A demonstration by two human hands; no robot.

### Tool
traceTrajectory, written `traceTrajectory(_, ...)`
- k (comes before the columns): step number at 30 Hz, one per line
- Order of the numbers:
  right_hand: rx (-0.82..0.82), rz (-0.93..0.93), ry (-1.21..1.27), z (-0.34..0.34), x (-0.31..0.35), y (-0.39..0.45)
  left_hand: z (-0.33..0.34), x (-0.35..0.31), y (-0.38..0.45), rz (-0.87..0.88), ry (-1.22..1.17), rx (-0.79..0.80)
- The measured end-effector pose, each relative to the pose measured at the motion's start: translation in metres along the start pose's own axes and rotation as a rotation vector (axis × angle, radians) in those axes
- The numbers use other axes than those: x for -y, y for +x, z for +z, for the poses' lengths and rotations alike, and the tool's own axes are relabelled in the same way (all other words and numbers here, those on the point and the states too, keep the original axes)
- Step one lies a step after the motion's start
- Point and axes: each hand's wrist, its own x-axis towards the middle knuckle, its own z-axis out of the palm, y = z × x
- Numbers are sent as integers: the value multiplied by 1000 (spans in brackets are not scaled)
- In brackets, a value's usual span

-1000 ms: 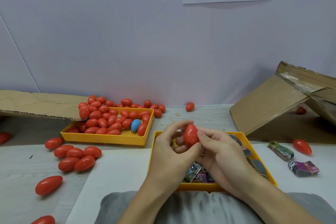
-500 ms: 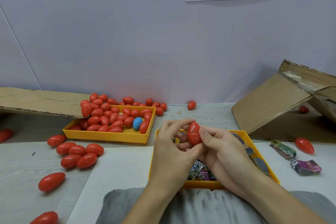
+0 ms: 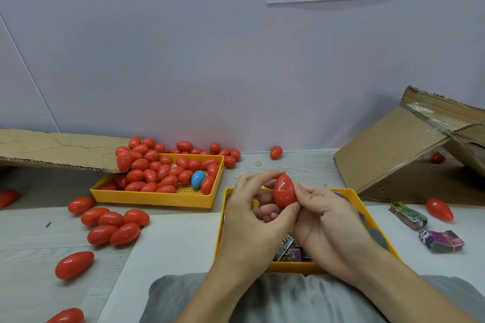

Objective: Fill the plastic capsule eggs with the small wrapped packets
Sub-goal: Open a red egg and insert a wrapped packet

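Note:
Both hands hold one red capsule egg (image 3: pixel 284 190) upright above the near yellow tray (image 3: pixel 367 220). My left hand (image 3: pixel 252 217) curls round its left side, with one finger over the top and the thumb near its base. My right hand (image 3: pixel 322 220) pinches its right side. The egg looks closed. Small wrapped packets (image 3: pixel 290 250) lie in that tray, mostly hidden under my hands. A far yellow tray (image 3: pixel 162 198) holds many red eggs and one blue egg (image 3: pixel 198 179).
Loose red eggs (image 3: pixel 112 225) lie on the table at the left, and one red egg (image 3: pixel 439 209) lies at the right. Two banded packet bundles (image 3: pixel 441 241) sit at the right. A cardboard flap (image 3: pixel 52 149) is at the left, and a tipped cardboard box (image 3: pixel 409 149) at the right.
The egg stays held between both hands at about the same spot. The grip shifts slightly and the egg stands a little more upright.

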Motion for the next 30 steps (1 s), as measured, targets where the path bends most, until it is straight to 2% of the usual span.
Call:
traceTrajectory(4,6,-59,-109,-2,1,0,0,1,-1,-3,-73,38)
traceTrajectory(15,40,-256,-444,-5,-4,0,-2,6,1,89,13,14)
traceTrajectory(18,18,-268,-473,-7,-5,1,-2,8,2,88,17,18)
traceTrajectory(23,100,-233,-354,-8,-3,1,-3,8,0,41,-34,46)
traceTrajectory(30,-34,-287,-426,-12,-6,3,-4,8,1,-25,-49,80)
